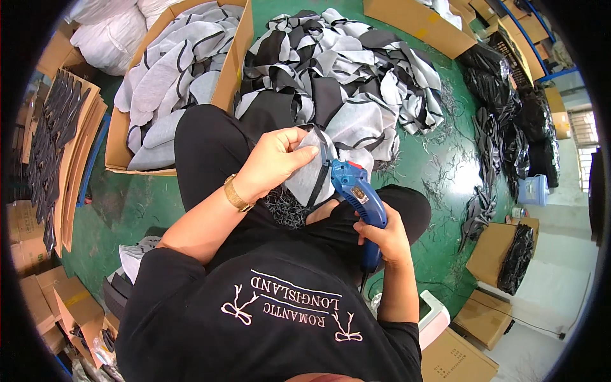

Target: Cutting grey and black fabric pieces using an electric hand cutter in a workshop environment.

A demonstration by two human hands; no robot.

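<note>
Blue plastic fills the right hand (pixel 389 239), its fingers wrapped round the grip of a power tool (pixel 361 194). At the tool's nose, the left hand (pixel 273 162) has its fingers pinching a grey fabric piece (pixel 309 178), probably to keep the edge taut. Dark trimmings (pixel 284 209) lie just below those fingers. Beyond them, a grey-and-black heap (pixel 347 63) sits on the green floor (pixel 433 191); leftward, a cardboard box (pixel 233 67) holds similar pieces.
</note>
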